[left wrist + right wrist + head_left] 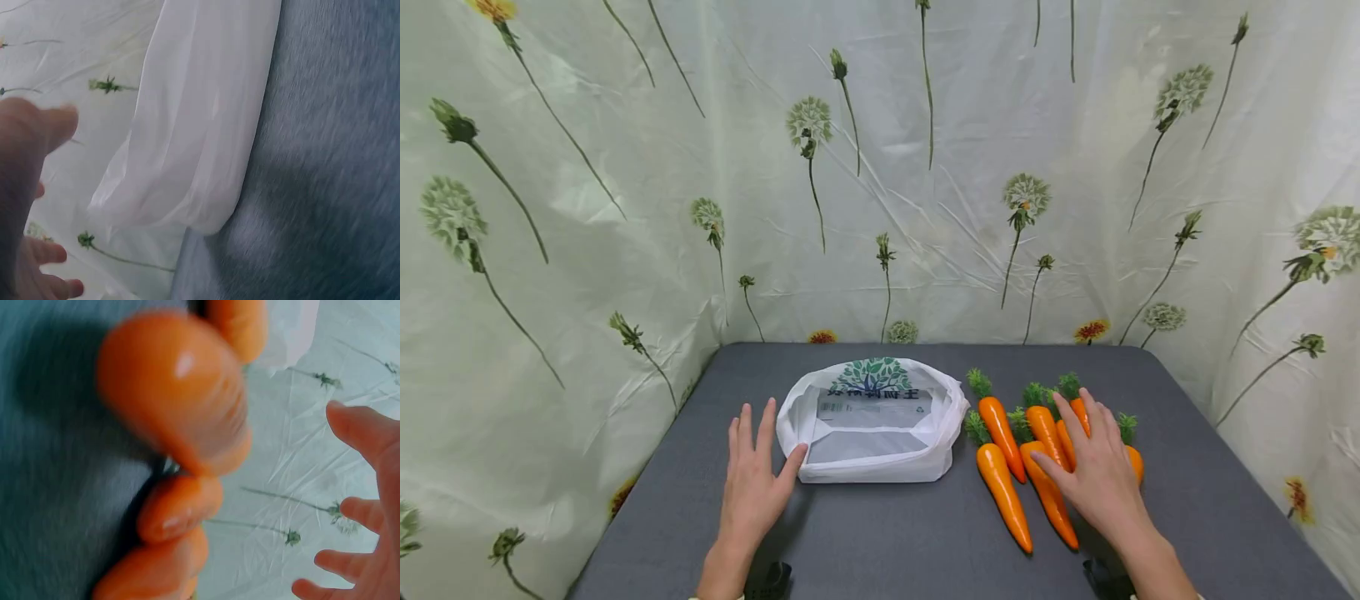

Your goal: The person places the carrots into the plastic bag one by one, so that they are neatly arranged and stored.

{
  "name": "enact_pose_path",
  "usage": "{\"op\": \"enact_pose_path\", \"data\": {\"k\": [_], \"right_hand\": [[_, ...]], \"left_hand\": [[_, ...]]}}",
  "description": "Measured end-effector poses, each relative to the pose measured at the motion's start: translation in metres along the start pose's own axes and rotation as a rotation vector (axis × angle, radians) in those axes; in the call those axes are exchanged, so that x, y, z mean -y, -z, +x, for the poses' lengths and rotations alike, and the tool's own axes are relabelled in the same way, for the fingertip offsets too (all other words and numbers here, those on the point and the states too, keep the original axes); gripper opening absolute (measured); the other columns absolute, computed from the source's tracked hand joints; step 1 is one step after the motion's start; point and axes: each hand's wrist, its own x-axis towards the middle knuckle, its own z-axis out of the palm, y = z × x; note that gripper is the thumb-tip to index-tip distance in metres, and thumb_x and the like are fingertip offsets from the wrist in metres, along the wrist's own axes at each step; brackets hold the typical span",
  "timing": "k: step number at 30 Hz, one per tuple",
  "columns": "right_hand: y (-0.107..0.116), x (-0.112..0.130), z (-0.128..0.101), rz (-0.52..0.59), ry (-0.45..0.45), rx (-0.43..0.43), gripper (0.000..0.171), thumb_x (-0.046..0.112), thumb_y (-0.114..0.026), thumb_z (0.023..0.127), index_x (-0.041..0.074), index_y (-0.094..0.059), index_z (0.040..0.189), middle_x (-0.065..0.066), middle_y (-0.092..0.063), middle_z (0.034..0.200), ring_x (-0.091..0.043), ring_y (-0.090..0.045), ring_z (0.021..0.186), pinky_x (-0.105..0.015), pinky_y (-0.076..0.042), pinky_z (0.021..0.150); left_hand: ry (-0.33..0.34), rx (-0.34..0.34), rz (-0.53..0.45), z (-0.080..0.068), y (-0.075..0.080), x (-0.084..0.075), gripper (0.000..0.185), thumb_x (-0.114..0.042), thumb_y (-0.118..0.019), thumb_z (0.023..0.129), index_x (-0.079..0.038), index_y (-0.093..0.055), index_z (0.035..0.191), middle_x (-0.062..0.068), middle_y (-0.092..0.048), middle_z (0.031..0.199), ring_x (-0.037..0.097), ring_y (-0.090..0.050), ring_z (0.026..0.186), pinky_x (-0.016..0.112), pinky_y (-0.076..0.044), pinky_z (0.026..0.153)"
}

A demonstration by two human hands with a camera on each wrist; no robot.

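White bag bears a tree print (head view only).

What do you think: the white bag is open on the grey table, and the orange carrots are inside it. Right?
Not quite: the head view shows the orange carrots beside, not inside, the white bag, which is open on the grey table.

Right hand: fingers spread, apart from several orange carrots beside it, nearest one blurred; dandelion-print sheet beyond hand.
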Motion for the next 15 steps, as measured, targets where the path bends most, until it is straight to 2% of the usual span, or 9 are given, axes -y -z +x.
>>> {"op": "enact_pose_path", "data": {"k": [5,9,13,15], "right_hand": [[-0.003,0.011,-0.003,0.128,0.020,0.009,0.088,0.038,-0.084,0.082,0.019,-0.039,0.155,-0.022,-0.037,0.152,-0.051,-0.038,0.130,-0.072,-0.040,0.087],[-0.009,0.020,-0.005,0.189,0.042,0.063,0.085,0.035,-0.085,0.081,0.022,-0.042,0.154,-0.014,-0.046,0.145,-0.039,-0.049,0.124,-0.062,-0.048,0.087],[-0.014,0.028,-0.008,0.207,0.026,0.131,0.084,0.035,-0.086,0.080,0.022,-0.045,0.152,-0.010,-0.052,0.138,-0.030,-0.059,0.106,-0.049,-0.053,0.077],[-0.016,0.032,-0.009,0.201,0.000,0.172,0.082,0.035,-0.086,0.080,0.021,-0.047,0.150,-0.009,-0.054,0.134,-0.025,-0.060,0.093,-0.041,-0.052,0.069]], "left_hand": [[0.046,-0.053,-0.134,-0.001,-0.002,-0.007,0.082,-0.036,-0.072,0.093,-0.024,-0.027,0.161,0.024,-0.027,0.159,0.046,-0.031,0.141,0.069,-0.037,0.098],[0.092,-0.079,-0.223,-0.001,-0.005,-0.007,0.078,-0.030,-0.073,0.093,-0.021,-0.033,0.159,0.019,-0.036,0.155,0.040,-0.039,0.139,0.063,-0.042,0.097],[0.135,-0.091,-0.278,-0.002,-0.008,-0.010,0.074,-0.026,-0.075,0.091,-0.018,-0.039,0.156,0.016,-0.045,0.150,0.035,-0.050,0.129,0.053,-0.053,0.085],[0.154,-0.095,-0.290,-0.003,-0.011,-0.012,0.073,-0.024,-0.077,0.090,-0.017,-0.042,0.154,0.016,-0.050,0.144,0.034,-0.056,0.121,0.049,-0.056,0.078]]}}
